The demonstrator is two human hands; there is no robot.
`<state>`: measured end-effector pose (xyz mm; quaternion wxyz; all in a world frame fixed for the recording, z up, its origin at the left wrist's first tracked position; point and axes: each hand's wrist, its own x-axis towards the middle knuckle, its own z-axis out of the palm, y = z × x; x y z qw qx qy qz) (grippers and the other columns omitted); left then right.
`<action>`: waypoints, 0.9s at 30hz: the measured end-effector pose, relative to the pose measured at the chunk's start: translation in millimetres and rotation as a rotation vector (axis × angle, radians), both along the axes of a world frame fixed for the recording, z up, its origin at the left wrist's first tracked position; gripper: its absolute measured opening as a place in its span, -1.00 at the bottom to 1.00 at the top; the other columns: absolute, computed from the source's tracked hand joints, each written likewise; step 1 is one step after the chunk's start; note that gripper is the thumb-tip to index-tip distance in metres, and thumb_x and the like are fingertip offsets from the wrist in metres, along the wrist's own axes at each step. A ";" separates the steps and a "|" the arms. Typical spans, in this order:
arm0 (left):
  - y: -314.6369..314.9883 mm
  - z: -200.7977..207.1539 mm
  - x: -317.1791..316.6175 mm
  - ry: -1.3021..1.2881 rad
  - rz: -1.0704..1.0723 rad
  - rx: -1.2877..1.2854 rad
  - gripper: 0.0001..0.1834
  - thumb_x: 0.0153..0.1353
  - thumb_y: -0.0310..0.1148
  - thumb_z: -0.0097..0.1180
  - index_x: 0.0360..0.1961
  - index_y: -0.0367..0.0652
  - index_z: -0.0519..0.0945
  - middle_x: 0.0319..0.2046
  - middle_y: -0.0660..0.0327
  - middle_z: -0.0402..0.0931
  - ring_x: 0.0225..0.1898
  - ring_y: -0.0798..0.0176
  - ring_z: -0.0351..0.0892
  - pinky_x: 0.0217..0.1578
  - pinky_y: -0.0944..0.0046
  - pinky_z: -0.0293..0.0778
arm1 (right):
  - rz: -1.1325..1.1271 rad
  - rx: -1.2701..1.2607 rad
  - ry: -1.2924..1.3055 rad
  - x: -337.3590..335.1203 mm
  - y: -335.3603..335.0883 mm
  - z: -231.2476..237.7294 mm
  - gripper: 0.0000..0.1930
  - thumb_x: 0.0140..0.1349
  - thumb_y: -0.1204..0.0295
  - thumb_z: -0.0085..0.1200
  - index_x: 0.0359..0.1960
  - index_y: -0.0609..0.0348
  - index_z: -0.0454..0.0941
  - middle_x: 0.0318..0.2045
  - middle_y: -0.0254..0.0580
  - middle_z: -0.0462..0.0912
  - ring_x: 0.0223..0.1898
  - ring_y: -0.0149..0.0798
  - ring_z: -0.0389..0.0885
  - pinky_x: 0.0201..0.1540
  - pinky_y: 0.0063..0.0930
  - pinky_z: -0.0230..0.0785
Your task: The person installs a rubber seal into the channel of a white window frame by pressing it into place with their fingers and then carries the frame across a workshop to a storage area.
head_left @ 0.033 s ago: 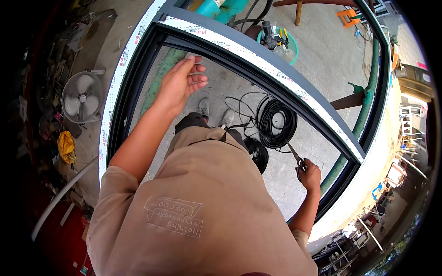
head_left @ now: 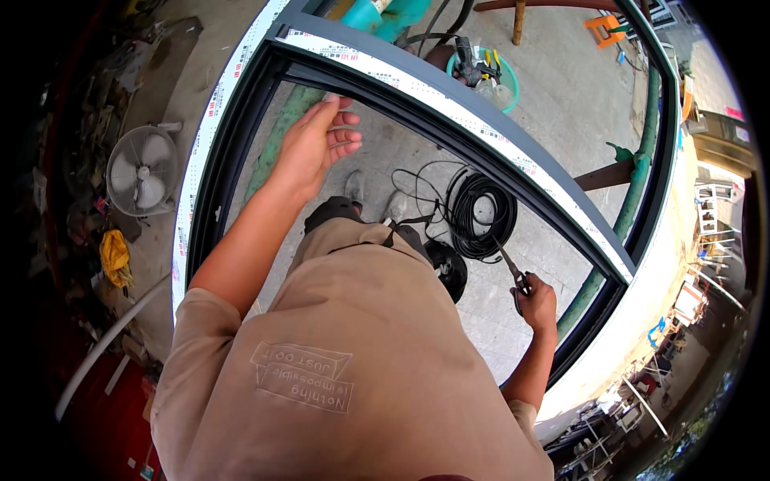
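My left hand (head_left: 311, 152) is raised inside the opening of a dark window frame (head_left: 350, 78), close to its far inner edge. Its fingers are spread, and I see nothing between them. Whether the thumb tip touches the frame cannot be made out. At the right, my right hand (head_left: 536, 303) is closed around the dark handles of a pair of scissors (head_left: 511, 266), whose blades point away toward a coil of black rubber strip (head_left: 479, 215). The coil lies on the floor, seen through the frame opening. White printed film (head_left: 417, 86) covers the frame's outer faces.
Green pipes (head_left: 644, 168) run beneath the frame. A turquoise basin (head_left: 507, 80) with tools stands on the floor beyond, with an orange stool (head_left: 603, 30) farther right. On the left are a white fan (head_left: 144, 171) and a yellow cloth (head_left: 115, 258). A black round object (head_left: 449, 271) sits beside the coil.
My right hand has shifted slightly left and away from me with the scissors. The fan blades have turned. My left hand has stayed in place.
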<state>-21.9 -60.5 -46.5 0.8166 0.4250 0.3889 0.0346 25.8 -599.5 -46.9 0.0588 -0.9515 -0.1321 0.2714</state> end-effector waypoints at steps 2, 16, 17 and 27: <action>1.1 1.3 5.0 0.007 -0.024 0.048 -0.57 0.65 -0.03 0.03 0.20 -0.18 0.58 -0.18 0.29 0.61 -0.22 0.38 0.64 -0.12 0.31 0.61 | -0.084 0.150 0.065 4.7 37.3 12.4 -0.69 0.11 0.44 0.56 -0.34 0.27 0.60 -0.54 -0.08 0.63 -0.52 -0.07 0.52 -0.35 -0.22 0.44; 52.3 22.9 -1.6 0.104 -0.304 0.433 -0.54 0.60 -0.08 0.11 0.24 -0.25 0.57 -0.33 0.29 0.60 -0.34 0.38 0.71 -0.25 0.38 0.66 | -0.448 0.673 -0.376 59.3 68.9 113.7 -0.67 0.27 0.53 0.50 -0.01 0.29 0.65 -0.34 -0.55 0.51 -0.31 -0.63 0.38 -0.23 -0.75 0.28; 56.4 25.4 -2.2 0.103 -0.321 0.420 -0.54 0.61 -0.07 0.11 0.25 -0.24 0.57 -0.33 0.31 0.60 -0.34 0.40 0.71 -0.25 0.39 0.65 | -0.469 0.682 -0.391 60.4 64.9 115.2 -0.68 0.30 0.54 0.48 0.03 0.29 0.65 -0.32 -0.55 0.53 -0.29 -0.63 0.41 -0.19 -0.77 0.31; 65.4 12.4 0.3 0.163 -0.292 0.507 -0.56 0.59 0.01 0.14 0.18 -0.14 0.64 -0.43 0.38 0.58 -0.43 0.50 0.65 -0.39 0.52 0.54 | -0.769 -0.010 -0.713 65.3 -86.2 114.7 -0.55 0.37 0.13 0.43 0.04 0.29 0.74 -0.20 -0.14 0.84 -0.20 -0.33 0.75 0.00 -0.44 0.55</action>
